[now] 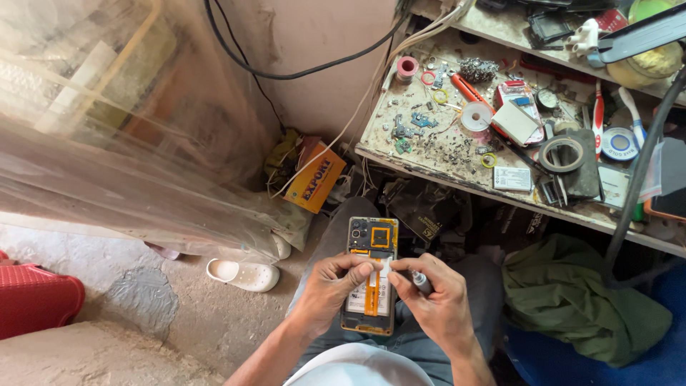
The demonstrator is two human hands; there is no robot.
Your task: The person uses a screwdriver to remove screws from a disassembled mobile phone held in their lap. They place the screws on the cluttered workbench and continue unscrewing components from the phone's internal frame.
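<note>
Opened phone (371, 275) pinched by left hand (330, 289); right hand (441, 304) grips screwdriver (420, 282).

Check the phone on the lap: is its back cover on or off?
Off. The phone shows its battery, orange flex strip and camera module bare, held by the left hand.

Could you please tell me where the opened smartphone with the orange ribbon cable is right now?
In the head view, the opened smartphone with the orange ribbon cable lies low centre on the person's lap, between the left hand and right hand, below the cluttered wooden workbench.
</note>
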